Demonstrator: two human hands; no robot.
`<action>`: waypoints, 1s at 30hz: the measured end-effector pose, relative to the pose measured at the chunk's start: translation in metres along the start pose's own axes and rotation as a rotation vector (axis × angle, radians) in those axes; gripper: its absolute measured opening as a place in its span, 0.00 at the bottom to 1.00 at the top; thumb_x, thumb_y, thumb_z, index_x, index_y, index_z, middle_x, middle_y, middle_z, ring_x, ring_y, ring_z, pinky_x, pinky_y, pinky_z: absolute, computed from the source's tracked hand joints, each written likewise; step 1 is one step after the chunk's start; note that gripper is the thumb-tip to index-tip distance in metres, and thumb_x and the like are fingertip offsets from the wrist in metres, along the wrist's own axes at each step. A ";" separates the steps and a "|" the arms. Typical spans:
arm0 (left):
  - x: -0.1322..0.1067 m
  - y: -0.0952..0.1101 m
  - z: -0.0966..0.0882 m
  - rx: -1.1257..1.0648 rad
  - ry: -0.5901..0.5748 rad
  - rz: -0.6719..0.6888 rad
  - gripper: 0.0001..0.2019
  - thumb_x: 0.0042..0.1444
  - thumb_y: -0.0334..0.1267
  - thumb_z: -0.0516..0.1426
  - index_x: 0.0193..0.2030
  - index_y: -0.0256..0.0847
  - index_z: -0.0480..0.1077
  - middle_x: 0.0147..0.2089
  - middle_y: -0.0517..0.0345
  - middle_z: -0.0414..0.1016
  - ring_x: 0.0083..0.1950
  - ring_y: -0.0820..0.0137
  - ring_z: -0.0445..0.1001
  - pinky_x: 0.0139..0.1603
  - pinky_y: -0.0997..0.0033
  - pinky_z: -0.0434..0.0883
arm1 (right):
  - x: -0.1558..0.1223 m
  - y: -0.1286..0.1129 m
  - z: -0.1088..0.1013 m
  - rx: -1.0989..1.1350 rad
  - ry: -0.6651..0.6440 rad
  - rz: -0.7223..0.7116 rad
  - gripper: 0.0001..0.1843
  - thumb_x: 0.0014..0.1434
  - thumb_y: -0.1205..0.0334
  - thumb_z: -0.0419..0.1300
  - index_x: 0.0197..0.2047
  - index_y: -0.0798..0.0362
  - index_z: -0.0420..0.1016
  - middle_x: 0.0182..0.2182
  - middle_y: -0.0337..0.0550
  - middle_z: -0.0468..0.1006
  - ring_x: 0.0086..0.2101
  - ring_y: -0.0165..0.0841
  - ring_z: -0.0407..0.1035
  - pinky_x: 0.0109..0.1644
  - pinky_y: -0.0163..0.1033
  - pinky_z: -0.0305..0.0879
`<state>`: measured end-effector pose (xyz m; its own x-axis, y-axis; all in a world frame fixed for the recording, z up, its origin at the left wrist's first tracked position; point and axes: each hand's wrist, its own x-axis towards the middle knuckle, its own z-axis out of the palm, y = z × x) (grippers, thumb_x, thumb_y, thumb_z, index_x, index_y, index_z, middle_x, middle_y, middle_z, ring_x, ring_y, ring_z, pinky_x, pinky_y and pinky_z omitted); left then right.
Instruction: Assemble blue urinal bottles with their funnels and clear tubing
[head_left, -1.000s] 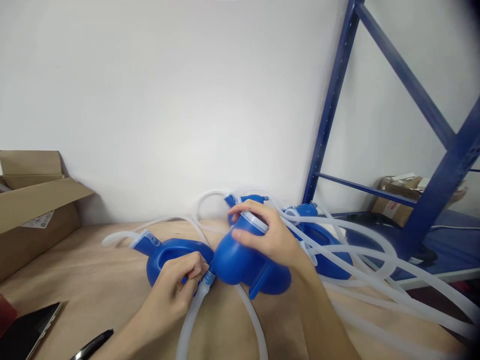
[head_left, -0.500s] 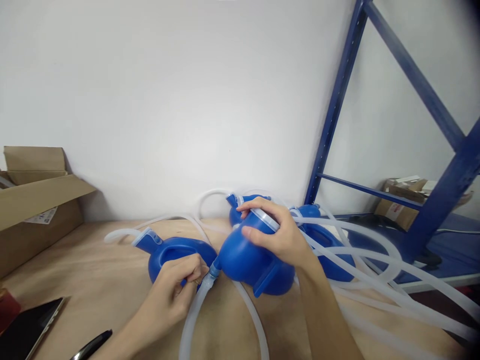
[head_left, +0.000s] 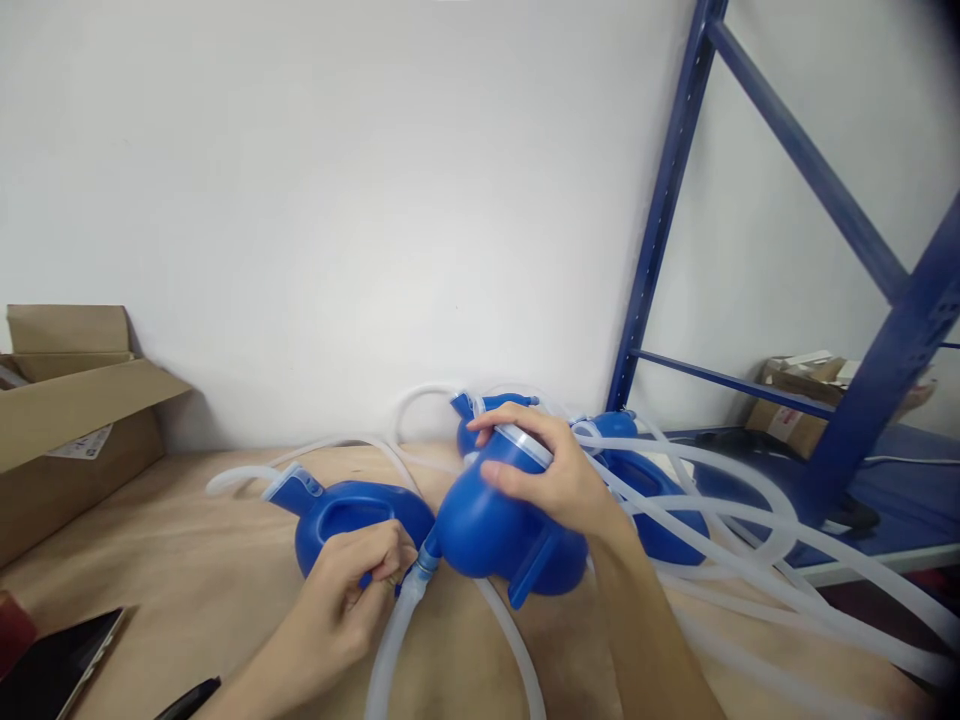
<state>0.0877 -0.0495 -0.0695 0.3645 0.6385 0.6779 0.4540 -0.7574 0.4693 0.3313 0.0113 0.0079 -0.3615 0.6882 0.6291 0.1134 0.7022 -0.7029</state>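
Blue bottle sits just right of 6 o'clock in my head view, above the brown tabletop; I can't tell from here whether it is resting on that surface. My right hand has it by the neck, thumb on the near side and fingers over the white rim, which slants up toward 1 o'clock. From the bottle's 8 o'clock, a narrow nozzle runs into a milky hose that drops out of my picture near 6. My left hand is at that joint, fingers curled in and pressed together; I cannot make out what, if anything, they pinch.

Taking the bottle as the middle of my dial, a second blue bottle lies at 9 o'clock, partly behind the left hand. Another stands at 11, and more blue ware sits between 2 and 3, under looping hoses. Farther out, I have a cardboard box between 9 and 10, a phone between 8 and 9, and a blue rack toward 1.
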 end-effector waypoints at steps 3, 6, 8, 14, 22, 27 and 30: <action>0.000 -0.001 0.001 -0.021 0.009 -0.009 0.15 0.59 0.23 0.46 0.31 0.46 0.44 0.26 0.67 0.56 0.27 0.74 0.56 0.27 0.75 0.56 | 0.001 0.001 0.002 0.001 -0.020 -0.005 0.15 0.52 0.62 0.68 0.45 0.48 0.82 0.39 0.40 0.81 0.42 0.39 0.75 0.51 0.44 0.67; -0.001 -0.003 0.001 -0.029 0.002 -0.025 0.15 0.59 0.23 0.46 0.30 0.46 0.44 0.26 0.66 0.57 0.27 0.74 0.56 0.27 0.75 0.56 | 0.002 0.001 0.004 0.003 -0.018 0.000 0.15 0.52 0.61 0.68 0.45 0.48 0.82 0.39 0.40 0.81 0.43 0.39 0.75 0.52 0.44 0.67; -0.002 -0.005 0.002 -0.040 -0.002 -0.041 0.15 0.60 0.24 0.47 0.30 0.45 0.45 0.26 0.66 0.59 0.27 0.74 0.57 0.28 0.75 0.57 | 0.001 0.001 0.005 0.001 -0.014 0.004 0.15 0.52 0.61 0.68 0.45 0.48 0.82 0.39 0.40 0.81 0.43 0.40 0.75 0.52 0.44 0.68; -0.005 -0.005 0.000 -0.133 -0.085 -0.271 0.11 0.71 0.41 0.49 0.34 0.46 0.59 0.31 0.63 0.65 0.30 0.71 0.65 0.31 0.74 0.67 | 0.001 0.003 0.004 -0.024 -0.013 0.004 0.15 0.54 0.62 0.68 0.46 0.48 0.82 0.41 0.40 0.82 0.43 0.39 0.76 0.52 0.44 0.69; -0.018 -0.008 -0.011 -0.350 -0.101 -0.618 0.23 0.65 0.60 0.56 0.57 0.48 0.68 0.38 0.57 0.79 0.40 0.64 0.80 0.46 0.66 0.77 | 0.004 0.007 0.038 0.056 0.106 0.025 0.23 0.56 0.57 0.70 0.55 0.47 0.78 0.46 0.41 0.80 0.46 0.39 0.76 0.54 0.43 0.71; -0.038 -0.034 -0.029 -0.533 0.232 -0.877 0.27 0.57 0.68 0.60 0.40 0.42 0.70 0.23 0.68 0.65 0.16 0.81 0.55 0.17 0.80 0.53 | 0.010 0.044 0.087 0.414 0.201 0.215 0.34 0.72 0.37 0.46 0.73 0.44 0.57 0.59 0.51 0.74 0.53 0.41 0.77 0.54 0.46 0.74; -0.039 -0.052 -0.051 -0.365 0.473 -0.844 0.29 0.55 0.69 0.61 0.34 0.41 0.67 0.24 0.68 0.66 0.15 0.82 0.53 0.16 0.80 0.51 | 0.008 0.078 0.112 0.170 0.037 0.282 0.32 0.74 0.40 0.46 0.74 0.46 0.58 0.65 0.53 0.72 0.65 0.44 0.66 0.68 0.52 0.62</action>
<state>0.0086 -0.0419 -0.0918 -0.3504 0.9220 0.1646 0.1104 -0.1339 0.9848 0.2338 0.0514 -0.0792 -0.3036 0.8595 0.4112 0.0470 0.4445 -0.8945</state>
